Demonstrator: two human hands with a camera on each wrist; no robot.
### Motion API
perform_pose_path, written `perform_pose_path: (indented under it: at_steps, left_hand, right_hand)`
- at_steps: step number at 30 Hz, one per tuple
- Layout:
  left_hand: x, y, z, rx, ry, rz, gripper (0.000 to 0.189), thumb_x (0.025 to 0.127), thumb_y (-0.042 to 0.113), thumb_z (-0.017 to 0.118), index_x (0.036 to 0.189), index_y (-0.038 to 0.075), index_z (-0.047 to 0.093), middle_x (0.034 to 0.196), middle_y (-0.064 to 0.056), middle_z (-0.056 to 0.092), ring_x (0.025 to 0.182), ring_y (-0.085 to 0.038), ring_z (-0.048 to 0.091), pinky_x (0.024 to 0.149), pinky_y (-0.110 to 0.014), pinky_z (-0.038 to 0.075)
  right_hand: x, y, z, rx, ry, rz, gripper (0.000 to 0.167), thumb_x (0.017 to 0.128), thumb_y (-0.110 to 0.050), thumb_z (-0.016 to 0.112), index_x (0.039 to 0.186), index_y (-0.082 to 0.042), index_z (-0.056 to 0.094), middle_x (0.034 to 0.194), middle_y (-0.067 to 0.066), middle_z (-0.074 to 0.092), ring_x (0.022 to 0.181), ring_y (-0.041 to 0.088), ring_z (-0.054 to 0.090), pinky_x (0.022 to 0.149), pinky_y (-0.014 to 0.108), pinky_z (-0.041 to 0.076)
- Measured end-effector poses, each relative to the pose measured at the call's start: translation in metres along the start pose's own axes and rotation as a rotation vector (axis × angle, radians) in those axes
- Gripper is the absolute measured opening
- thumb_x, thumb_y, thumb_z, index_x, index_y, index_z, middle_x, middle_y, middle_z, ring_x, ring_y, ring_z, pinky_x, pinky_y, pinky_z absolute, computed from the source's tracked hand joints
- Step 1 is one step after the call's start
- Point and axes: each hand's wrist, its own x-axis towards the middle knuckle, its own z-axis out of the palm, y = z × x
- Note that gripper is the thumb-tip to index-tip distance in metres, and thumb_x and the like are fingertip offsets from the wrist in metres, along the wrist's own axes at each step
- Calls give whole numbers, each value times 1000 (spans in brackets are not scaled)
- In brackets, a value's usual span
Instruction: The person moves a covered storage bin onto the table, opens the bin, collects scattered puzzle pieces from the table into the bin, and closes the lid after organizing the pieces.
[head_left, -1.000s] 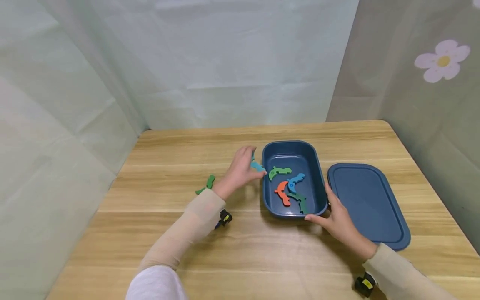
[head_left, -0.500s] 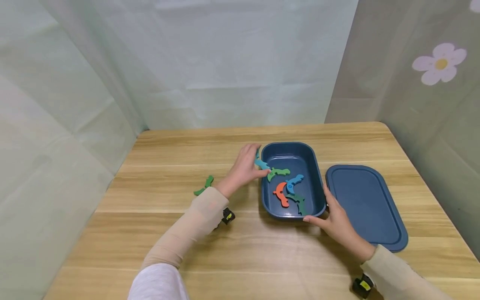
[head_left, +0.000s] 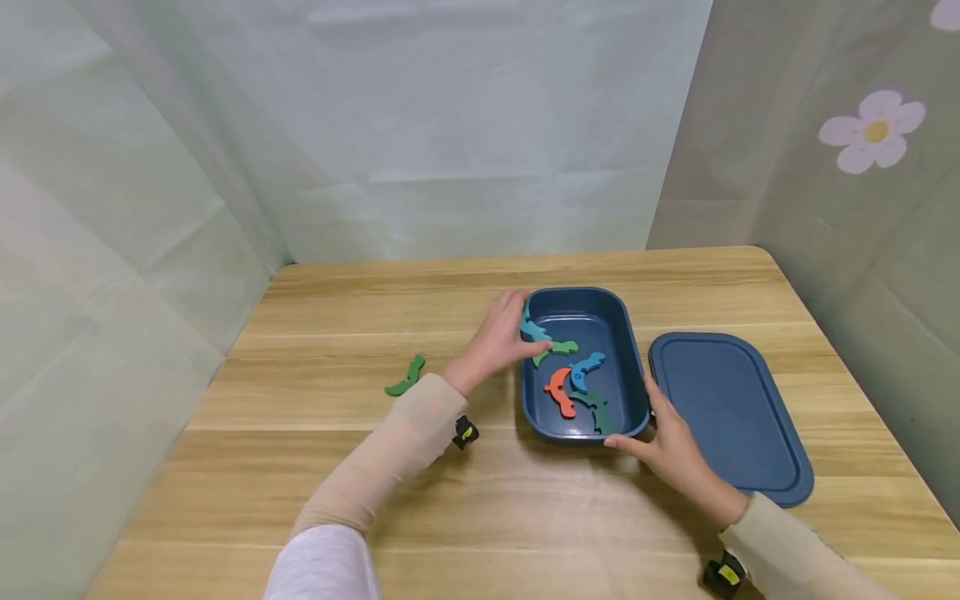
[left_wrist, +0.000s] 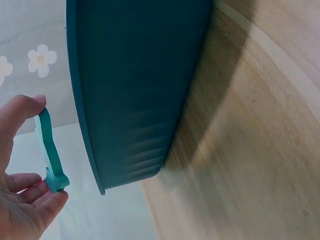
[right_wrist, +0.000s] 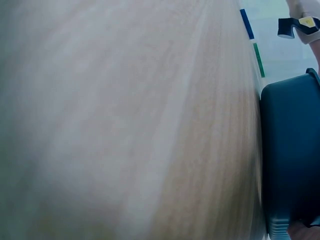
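My left hand (head_left: pixel 497 340) pinches a light blue animal-shaped toy piece (left_wrist: pixel 49 147) between thumb and fingertips, over the left rim of a dark blue box (head_left: pixel 633 367). In the left wrist view the piece stands beside the box's outer wall, higher than the rim. My right hand (head_left: pixel 671 437) grips the near right corner of the box, its thumb at the front rim and its fingers along the side. Inside the box lie a light green piece (head_left: pixel 564 347), a blue piece (head_left: pixel 587 371), an orange piece (head_left: pixel 559 393) and a dark green piece (head_left: pixel 597 410).
A dark blue lid (head_left: pixel 731 408) lies flat on the wooden table (head_left: pixel 540 517), right of the box. To the left is a green piece (head_left: pixel 406 377). The right wrist view shows another blue piece (right_wrist: pixel 247 23) on the table; the left arm covers it in the head view.
My left hand has moved right with the light blue piece, from beside the box to over its left rim. My right hand has kept its grip on the corner.
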Motion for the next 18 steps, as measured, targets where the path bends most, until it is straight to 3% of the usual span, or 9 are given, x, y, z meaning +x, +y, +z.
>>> perform_pose_path:
  at_steps: [5, 18]
  left_hand:
    - [3, 1, 5, 6, -6, 9, 86, 76, 30, 80, 141, -4, 35, 141, -21, 41, 131, -32, 38, 109, -42, 35]
    - [8, 3, 21, 23, -93, 28, 88, 77, 36, 78, 142, -3, 34, 142, -19, 41, 130, -30, 40, 108, -39, 37]
  right_hand:
    - [0, -1, 0, 5, 2, -15, 110, 71, -22, 83, 149, 7, 11, 151, 33, 19, 134, 51, 27, 101, 62, 34]
    - [-2, 0, -1, -2, 5, -17, 109, 71, -22, 83, 148, 8, 12, 150, 34, 18, 133, 52, 27, 100, 63, 34]
